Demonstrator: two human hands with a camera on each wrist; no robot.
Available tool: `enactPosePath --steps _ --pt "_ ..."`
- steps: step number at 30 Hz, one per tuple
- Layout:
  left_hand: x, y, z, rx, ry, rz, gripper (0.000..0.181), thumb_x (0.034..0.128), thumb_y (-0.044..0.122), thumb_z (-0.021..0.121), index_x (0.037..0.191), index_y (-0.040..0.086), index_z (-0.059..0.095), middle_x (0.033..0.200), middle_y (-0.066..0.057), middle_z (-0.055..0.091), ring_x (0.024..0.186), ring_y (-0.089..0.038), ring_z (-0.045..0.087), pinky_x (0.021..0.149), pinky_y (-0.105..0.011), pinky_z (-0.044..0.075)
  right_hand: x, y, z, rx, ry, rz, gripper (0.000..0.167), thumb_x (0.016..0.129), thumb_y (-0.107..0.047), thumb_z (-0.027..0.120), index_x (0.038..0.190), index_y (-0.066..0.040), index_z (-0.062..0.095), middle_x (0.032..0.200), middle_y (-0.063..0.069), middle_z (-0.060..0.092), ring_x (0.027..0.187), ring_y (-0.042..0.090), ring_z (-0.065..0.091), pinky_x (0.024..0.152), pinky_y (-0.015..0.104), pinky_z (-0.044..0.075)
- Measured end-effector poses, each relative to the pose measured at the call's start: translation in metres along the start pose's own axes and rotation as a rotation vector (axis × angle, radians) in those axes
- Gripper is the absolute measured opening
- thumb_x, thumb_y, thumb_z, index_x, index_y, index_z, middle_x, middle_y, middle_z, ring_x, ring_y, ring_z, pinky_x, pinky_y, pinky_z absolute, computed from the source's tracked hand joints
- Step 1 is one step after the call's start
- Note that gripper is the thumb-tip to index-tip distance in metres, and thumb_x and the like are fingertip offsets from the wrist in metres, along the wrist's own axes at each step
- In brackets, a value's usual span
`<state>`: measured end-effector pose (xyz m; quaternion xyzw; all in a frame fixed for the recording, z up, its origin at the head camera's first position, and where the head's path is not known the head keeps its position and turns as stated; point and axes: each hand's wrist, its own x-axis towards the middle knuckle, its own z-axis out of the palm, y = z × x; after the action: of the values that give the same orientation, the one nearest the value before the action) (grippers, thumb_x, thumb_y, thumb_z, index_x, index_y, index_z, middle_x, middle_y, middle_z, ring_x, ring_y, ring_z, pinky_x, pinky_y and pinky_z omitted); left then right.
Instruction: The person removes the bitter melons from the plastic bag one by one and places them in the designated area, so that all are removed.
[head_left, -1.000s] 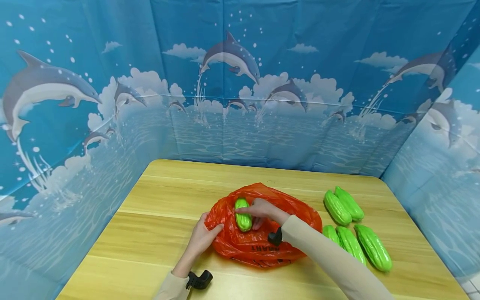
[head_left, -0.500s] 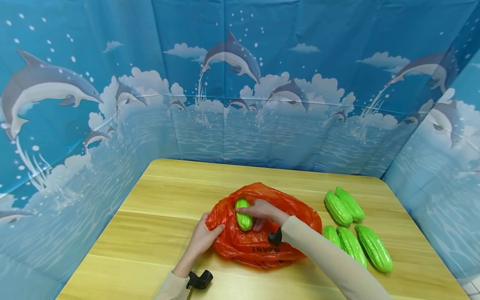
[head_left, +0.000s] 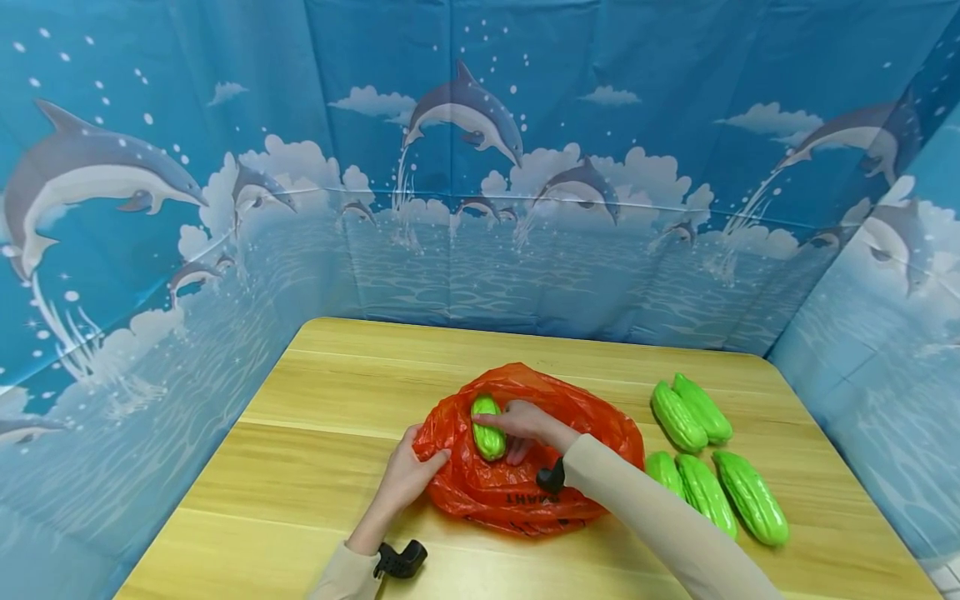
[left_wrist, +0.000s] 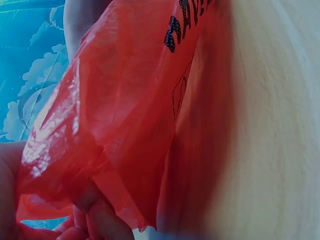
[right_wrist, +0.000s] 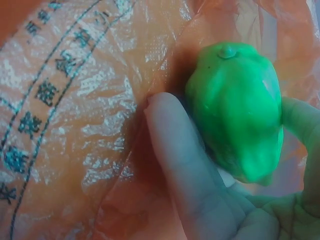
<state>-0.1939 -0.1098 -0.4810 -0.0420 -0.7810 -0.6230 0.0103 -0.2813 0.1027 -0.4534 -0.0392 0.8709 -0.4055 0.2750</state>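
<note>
An open red plastic bag (head_left: pixel 592 408) with dark printing lies mid-table. Its left rim is gripped by my left hand (head_left: pixel 411 475), thumb on the near side; in the left wrist view the fingers (left_wrist: pixel 105 220) hold the thin film. Inside the bag's mouth my right hand (head_left: pixel 525 421) holds a bright green, ridged bitter melon (head_left: pixel 489 443), one finger reaching across its top. The right wrist view shows this bitter melon (right_wrist: pixel 237 110) end-on between the thumb and a finger, with the bag's film (right_wrist: pixel 95 130) behind. The bag's bottom is hidden.
To the right of the bag, several more green bitter melons (head_left: pixel 752 498) lie on the wooden table (head_left: pixel 322 400), in two loose groups. The right sleeve (head_left: pixel 660 517) partly covers the nearer group. A blue dolphin-print curtain (head_left: pixel 480 275) encloses the table's back and sides.
</note>
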Motion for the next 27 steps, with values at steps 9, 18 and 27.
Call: enactPosePath --steps 9,18,27 --pt "-0.01 0.03 -0.002 -0.013 -0.012 0.0 0.045 0.0863 0.002 0.064 0.123 -0.014 0.042 0.111 -0.026 0.057 0.1 -0.036 0.058 0.084 -0.045 0.05 -0.001 0.0 0.001 -0.013 0.003 -0.01 0.059 0.084 -0.059 0.06 0.094 -0.001 0.057 0.076 0.015 0.063 0.056 0.028 0.066 0.052 0.038 0.055" --pt "-0.01 0.027 -0.002 -0.038 -0.024 -0.007 0.048 0.087 0.003 0.063 0.125 -0.014 0.04 0.115 -0.027 0.055 0.102 -0.038 0.057 0.086 -0.046 0.05 0.001 0.002 0.001 -0.02 -0.007 0.004 0.062 0.082 -0.064 0.059 0.09 -0.002 0.058 0.075 0.015 0.063 0.055 0.027 0.066 0.053 0.037 0.055" --pt "-0.011 0.027 -0.002 -0.023 -0.02 -0.003 0.045 0.0872 0.003 0.063 0.123 -0.013 0.042 0.113 -0.025 0.057 0.1 -0.036 0.058 0.086 -0.046 0.05 -0.001 0.002 -0.002 -0.015 -0.024 0.003 0.063 0.082 -0.064 0.059 0.092 -0.002 0.059 0.078 0.014 0.063 0.057 0.027 0.066 0.054 0.038 0.055"
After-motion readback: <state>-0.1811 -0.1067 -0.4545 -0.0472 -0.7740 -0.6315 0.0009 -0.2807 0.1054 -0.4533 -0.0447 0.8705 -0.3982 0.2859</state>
